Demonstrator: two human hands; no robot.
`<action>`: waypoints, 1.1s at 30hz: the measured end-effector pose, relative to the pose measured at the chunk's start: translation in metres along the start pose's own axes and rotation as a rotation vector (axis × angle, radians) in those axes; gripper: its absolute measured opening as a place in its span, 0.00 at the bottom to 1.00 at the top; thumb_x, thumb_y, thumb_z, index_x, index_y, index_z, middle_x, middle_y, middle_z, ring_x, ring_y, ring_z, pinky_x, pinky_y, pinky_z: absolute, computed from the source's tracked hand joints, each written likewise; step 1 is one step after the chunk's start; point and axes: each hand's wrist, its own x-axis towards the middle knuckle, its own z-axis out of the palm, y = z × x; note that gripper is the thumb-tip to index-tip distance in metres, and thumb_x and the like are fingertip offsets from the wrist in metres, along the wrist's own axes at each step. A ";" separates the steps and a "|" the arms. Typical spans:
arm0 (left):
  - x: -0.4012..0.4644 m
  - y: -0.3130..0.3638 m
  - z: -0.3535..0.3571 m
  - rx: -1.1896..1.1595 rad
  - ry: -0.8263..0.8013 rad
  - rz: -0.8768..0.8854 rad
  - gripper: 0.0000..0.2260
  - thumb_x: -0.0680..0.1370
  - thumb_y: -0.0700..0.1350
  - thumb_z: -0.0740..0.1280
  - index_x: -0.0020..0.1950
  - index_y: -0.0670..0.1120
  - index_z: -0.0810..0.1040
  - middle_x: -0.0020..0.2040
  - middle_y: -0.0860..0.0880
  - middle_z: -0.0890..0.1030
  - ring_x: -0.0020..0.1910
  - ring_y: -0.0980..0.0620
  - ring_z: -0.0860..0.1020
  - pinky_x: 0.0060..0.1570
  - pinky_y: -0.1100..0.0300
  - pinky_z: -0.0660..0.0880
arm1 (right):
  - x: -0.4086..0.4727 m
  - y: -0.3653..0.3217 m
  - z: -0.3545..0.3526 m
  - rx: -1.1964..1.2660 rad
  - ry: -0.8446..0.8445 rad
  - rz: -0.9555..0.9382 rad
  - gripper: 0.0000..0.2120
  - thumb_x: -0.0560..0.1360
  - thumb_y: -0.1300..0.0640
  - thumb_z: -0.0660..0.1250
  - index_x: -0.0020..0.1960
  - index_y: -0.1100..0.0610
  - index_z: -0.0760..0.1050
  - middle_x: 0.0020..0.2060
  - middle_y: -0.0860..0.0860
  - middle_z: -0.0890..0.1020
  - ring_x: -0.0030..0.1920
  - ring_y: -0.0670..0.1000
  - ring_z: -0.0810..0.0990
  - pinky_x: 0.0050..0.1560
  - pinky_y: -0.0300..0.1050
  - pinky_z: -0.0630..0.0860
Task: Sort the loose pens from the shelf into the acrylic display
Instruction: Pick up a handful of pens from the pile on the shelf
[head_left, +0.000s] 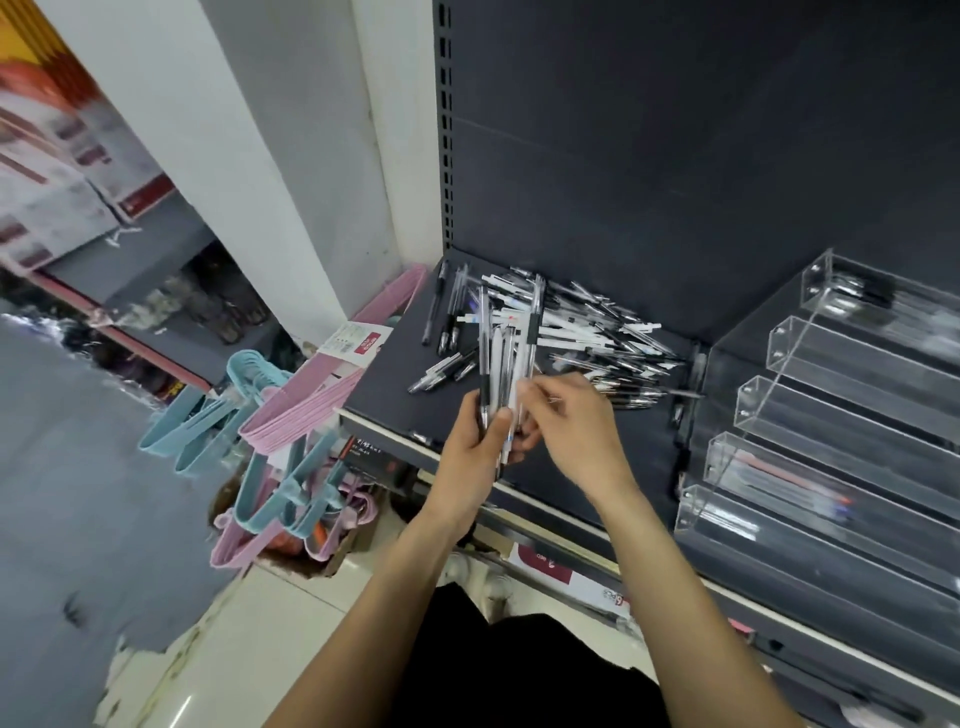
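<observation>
A heap of loose black and white pens (587, 327) lies on the dark shelf (384, 374) at its back. My left hand (475, 441) grips a bunch of several pens (506, 358) that stand upright above the shelf's front part. My right hand (571, 421) is beside it, its fingertips pinching the same bunch near the middle. The clear acrylic display (810, 415) with stepped trays stands to the right on the shelf. Its top tray holds dark pens (872, 291) and a lower tray holds a few red and blue pens (789, 478).
Pink and blue plastic hangers (275, 415) hang in bundles left of the shelf. A white pillar (291, 156) rises behind them. Boxed goods sit on a lower shelf (550, 566) under my arms. The floor (270, 623) is pale tile.
</observation>
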 end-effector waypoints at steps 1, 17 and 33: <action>0.000 -0.001 0.000 0.012 0.009 0.006 0.09 0.82 0.44 0.58 0.62 0.46 0.70 0.49 0.49 0.79 0.39 0.59 0.78 0.42 0.64 0.76 | 0.000 0.001 -0.003 0.008 -0.009 0.003 0.10 0.78 0.53 0.64 0.48 0.58 0.81 0.40 0.53 0.78 0.24 0.42 0.75 0.31 0.30 0.70; 0.005 0.005 0.008 -0.127 0.030 0.053 0.09 0.82 0.45 0.58 0.63 0.50 0.70 0.47 0.53 0.80 0.37 0.58 0.78 0.37 0.64 0.74 | 0.003 0.000 -0.007 0.072 0.028 -0.001 0.04 0.74 0.58 0.69 0.49 0.54 0.78 0.53 0.49 0.74 0.40 0.36 0.75 0.40 0.22 0.67; -0.005 0.000 -0.006 -0.220 -0.038 0.037 0.08 0.81 0.42 0.59 0.60 0.49 0.72 0.49 0.54 0.81 0.36 0.57 0.77 0.41 0.61 0.77 | 0.092 -0.057 -0.038 -0.474 -0.440 -0.345 0.06 0.71 0.49 0.72 0.46 0.46 0.78 0.58 0.46 0.73 0.59 0.46 0.70 0.59 0.40 0.63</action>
